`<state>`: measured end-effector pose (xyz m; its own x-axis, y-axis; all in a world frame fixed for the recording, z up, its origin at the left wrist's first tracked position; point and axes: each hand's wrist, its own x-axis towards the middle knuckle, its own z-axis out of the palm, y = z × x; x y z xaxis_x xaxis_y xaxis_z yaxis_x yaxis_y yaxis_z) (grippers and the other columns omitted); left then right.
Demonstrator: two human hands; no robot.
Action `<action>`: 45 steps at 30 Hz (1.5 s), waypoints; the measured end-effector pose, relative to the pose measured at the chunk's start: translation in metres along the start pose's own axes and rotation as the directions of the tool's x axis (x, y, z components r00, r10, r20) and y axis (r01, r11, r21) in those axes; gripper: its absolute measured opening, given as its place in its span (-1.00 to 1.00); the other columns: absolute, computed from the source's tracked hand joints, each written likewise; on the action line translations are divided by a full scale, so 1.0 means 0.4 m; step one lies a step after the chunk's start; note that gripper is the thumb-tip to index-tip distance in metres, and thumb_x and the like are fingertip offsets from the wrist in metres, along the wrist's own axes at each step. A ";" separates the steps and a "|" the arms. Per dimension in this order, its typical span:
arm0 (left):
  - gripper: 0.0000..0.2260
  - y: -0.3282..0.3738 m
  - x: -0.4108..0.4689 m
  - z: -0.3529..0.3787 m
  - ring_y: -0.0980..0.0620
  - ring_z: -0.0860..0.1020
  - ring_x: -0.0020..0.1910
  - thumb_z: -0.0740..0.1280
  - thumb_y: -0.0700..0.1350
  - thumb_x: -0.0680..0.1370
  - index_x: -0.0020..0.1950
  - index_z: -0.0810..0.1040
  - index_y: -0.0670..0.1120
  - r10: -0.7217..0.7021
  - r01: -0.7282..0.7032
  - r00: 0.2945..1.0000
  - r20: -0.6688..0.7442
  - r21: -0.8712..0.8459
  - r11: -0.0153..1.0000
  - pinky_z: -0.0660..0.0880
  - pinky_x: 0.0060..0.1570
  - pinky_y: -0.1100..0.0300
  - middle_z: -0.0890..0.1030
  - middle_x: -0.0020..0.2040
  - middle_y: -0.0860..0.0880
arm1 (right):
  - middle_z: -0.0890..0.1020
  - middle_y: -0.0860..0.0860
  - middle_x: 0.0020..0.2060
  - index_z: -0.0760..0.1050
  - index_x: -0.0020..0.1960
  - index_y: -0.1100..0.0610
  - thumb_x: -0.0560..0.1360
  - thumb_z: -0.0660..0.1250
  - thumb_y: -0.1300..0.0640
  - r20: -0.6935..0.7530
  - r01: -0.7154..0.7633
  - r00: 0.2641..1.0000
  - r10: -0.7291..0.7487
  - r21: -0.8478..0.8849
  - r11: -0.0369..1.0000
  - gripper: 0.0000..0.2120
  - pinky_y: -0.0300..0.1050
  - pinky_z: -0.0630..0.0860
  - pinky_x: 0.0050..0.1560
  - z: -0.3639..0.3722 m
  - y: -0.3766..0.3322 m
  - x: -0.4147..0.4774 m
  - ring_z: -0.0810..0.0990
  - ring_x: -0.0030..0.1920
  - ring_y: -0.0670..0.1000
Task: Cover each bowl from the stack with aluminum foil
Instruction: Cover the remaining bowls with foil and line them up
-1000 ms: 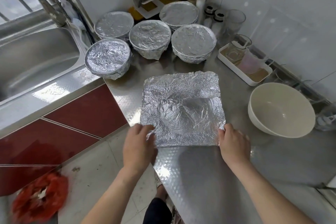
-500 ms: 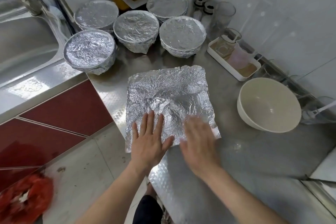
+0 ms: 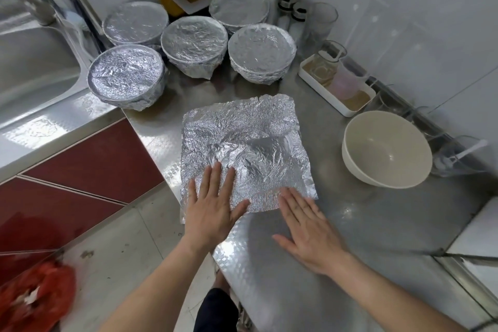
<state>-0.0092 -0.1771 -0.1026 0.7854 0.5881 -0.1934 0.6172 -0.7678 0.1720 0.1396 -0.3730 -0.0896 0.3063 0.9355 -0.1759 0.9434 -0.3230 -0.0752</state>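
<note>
At the near edge of the surface (image 3: 283, 291), the left hand (image 3: 213, 210) lies flat on the near left corner of the crumpled foil sheet (image 3: 248, 148), fingers straight and slightly spread. The right hand (image 3: 307, 229) lies flat on the bare metal, fingers straight and close together, tips touching the sheet's near edge. Beyond, toward the right edge, an uncovered white bowl (image 3: 385, 148) stands upright. Five foil-covered bowls (image 3: 194, 40) cluster at the far left corner, beside the sink (image 3: 32, 75).

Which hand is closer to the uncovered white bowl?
Right. The right hand lies flat on the counter by the near right corner of the foil sheet, the uncovered bowl beyond it to the right. The left hand presses the sheet's near left part, farther off.
</note>
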 end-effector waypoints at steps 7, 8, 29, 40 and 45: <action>-0.38 -0.019 -0.014 0.002 -0.05 -0.23 0.57 -0.10 0.39 0.59 0.59 -0.17 0.21 0.027 -0.027 0.999 -0.028 -0.010 1.000 -0.18 0.50 -0.21 -0.17 0.60 0.01 | 0.18 0.08 0.53 0.21 0.51 0.22 0.58 -0.20 -0.32 0.054 -0.114 0.992 0.115 -0.021 0.993 -0.23 0.05 0.06 0.43 -0.020 0.094 -0.032 0.11 0.52 0.01; -0.38 -0.026 -0.023 -0.006 -0.05 -0.23 0.57 -0.10 0.37 0.60 0.59 -0.19 0.20 0.019 -0.019 0.999 -0.031 0.008 1.000 -0.18 0.50 -0.21 -0.17 0.60 0.01 | 0.19 0.07 0.53 0.21 0.51 0.22 0.58 -0.19 -0.32 0.050 -0.115 0.992 0.115 -0.021 0.993 -0.23 0.07 0.07 0.43 -0.018 0.088 -0.030 0.10 0.52 0.01; -0.35 -0.044 -0.170 0.017 -0.08 0.07 0.57 -0.03 0.27 0.66 0.58 0.13 -0.16 0.298 -0.308 0.951 0.082 0.158 0.938 0.08 0.43 -0.06 0.10 0.59 -0.11 | 0.46 0.14 0.37 0.50 0.31 0.26 0.53 0.00 -0.17 -0.069 -0.147 0.987 0.143 -0.061 0.987 -0.37 0.15 0.17 0.31 -0.057 0.047 0.001 0.37 0.42 0.09; -0.40 -0.080 -0.185 0.009 -0.08 0.11 0.56 0.00 0.22 0.66 0.59 0.14 -0.10 0.350 -0.353 0.936 0.050 0.151 0.923 0.07 0.42 -0.01 0.14 0.59 -0.08 | -0.40 -0.14 0.49 -0.40 0.52 -0.06 0.39 -0.39 -0.39 0.160 -0.163 0.977 0.143 0.118 0.979 -0.21 0.00 -0.33 0.47 -0.033 -0.036 0.044 -0.45 0.47 -0.10; -0.35 -0.144 -0.225 0.016 -0.11 0.04 0.58 0.11 0.00 0.54 0.60 0.05 -0.13 0.369 -0.372 0.928 0.056 0.082 0.924 0.06 0.45 0.01 0.08 0.60 -0.13 | -0.44 -0.15 0.47 -0.49 0.48 -0.01 0.34 -0.45 -0.45 0.245 -0.162 0.960 0.136 0.091 0.983 -0.15 -0.01 -0.28 0.50 -0.041 -0.016 0.032 -0.44 0.47 -0.11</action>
<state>-0.1157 -0.1875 -0.1012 0.9536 0.2484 -0.1699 0.2744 -0.9496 0.1518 0.1395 -0.3564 -0.0753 0.3911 0.8192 -0.4194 0.8656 -0.4823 -0.1349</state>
